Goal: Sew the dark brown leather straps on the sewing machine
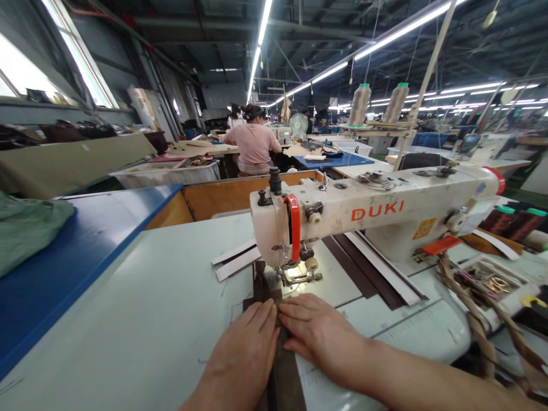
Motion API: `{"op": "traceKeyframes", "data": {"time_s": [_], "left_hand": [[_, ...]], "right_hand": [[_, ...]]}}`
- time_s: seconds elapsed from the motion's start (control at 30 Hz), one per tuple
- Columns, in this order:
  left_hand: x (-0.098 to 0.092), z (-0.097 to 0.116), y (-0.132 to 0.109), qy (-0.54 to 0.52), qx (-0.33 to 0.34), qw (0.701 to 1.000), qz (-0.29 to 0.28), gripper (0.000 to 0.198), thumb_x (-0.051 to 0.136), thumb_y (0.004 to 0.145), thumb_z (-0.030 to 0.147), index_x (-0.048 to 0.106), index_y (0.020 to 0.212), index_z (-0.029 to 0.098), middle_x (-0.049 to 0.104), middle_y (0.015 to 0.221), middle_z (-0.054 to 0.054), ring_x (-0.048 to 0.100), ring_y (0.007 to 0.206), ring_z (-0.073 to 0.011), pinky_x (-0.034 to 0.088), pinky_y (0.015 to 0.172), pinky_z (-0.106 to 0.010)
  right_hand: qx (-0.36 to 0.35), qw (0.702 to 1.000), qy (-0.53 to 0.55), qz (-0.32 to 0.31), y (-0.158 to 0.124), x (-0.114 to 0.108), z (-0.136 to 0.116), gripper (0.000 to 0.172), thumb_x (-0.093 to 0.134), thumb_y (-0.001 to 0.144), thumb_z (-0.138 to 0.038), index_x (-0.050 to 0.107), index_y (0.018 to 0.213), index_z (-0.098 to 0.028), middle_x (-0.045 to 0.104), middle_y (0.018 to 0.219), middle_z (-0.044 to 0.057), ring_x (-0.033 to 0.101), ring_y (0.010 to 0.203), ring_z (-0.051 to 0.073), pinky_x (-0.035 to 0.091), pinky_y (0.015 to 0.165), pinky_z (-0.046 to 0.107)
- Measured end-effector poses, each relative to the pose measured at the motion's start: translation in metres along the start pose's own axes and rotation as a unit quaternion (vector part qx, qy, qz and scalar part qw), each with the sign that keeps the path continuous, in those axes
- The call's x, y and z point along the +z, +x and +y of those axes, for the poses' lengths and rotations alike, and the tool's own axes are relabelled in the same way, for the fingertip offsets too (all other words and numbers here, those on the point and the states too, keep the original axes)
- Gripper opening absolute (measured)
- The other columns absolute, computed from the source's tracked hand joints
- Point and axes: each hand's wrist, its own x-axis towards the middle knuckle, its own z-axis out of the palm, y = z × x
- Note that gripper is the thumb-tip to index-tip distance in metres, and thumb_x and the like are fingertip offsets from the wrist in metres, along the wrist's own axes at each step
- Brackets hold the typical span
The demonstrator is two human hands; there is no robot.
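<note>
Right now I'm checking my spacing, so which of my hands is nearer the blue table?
Left. Your left hand, on the dark strip, lies to the right of the blue table, with pale tabletop between; your right hand, at the same strip, is farther right.

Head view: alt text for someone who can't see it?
Left hand and right hand rest on a dark brown strip near the needle end of a white DUKI sewing machine on a pale green tabletop. More strips lie beneath and beside the machine. Beyond, a person in a pink top sits facing away.
</note>
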Motion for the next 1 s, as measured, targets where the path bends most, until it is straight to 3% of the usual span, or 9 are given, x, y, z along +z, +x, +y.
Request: {"op": "traceKeyframes", "data": {"time_s": [0.43, 0.67, 0.87, 1.0], "left_hand": [[0.0, 0.0, -0.005, -0.094, -0.035, 0.995, 0.02, 0.039, 0.034, 0.085, 0.006, 0.06, 0.113, 0.015, 0.07, 0.112, -0.011, 0.066, 0.104, -0.0232, 0.055, 0.091, -0.038], [-0.012, 0.003, -0.001, -0.154, -0.063, 0.986, 0.022, 0.033, 0.032, 0.093, 0.014, 0.059, 0.112, 0.011, 0.069, 0.112, -0.013, 0.066, 0.104, -0.0233, 0.053, 0.094, -0.039], [-0.017, 0.003, 0.0, -0.181, -0.085, 0.98, 0.001, 0.035, 0.031, 0.097, 0.023, 0.057, 0.117, 0.01, 0.066, 0.119, -0.015, 0.063, 0.11, -0.0233, 0.051, 0.097, -0.04], [-0.016, 0.004, 0.0, -0.184, -0.08, 0.98, -0.001, 0.036, 0.031, 0.097, 0.023, 0.058, 0.117, 0.01, 0.066, 0.12, -0.014, 0.061, 0.113, -0.0233, 0.05, 0.098, -0.04]], "right_hand": [[-0.001, 0.998, -0.045, -0.044, 0.004, -0.016, -0.009, 0.031, 0.06, 0.091, -0.031, 0.062, 0.115, -0.01, 0.065, 0.12, 0.011, 0.056, 0.112, 0.025, 0.035, 0.107, 0.037], [-0.001, 0.999, -0.013, -0.045, -0.002, -0.021, -0.003, 0.038, 0.056, 0.094, -0.03, 0.057, 0.127, -0.011, 0.058, 0.135, 0.011, 0.047, 0.128, 0.023, 0.031, 0.112, 0.038], [-0.006, 0.999, 0.016, -0.052, -0.03, -0.023, -0.014, 0.043, 0.045, 0.098, -0.027, 0.053, 0.134, -0.006, 0.05, 0.142, 0.015, 0.04, 0.136, 0.024, 0.029, 0.115, 0.038], [-0.002, 0.994, 0.05, -0.096, -0.061, -0.035, -0.03, 0.048, 0.045, 0.095, -0.024, 0.046, 0.14, -0.009, 0.044, 0.147, 0.013, 0.035, 0.139, 0.023, 0.023, 0.118, 0.039]]}}
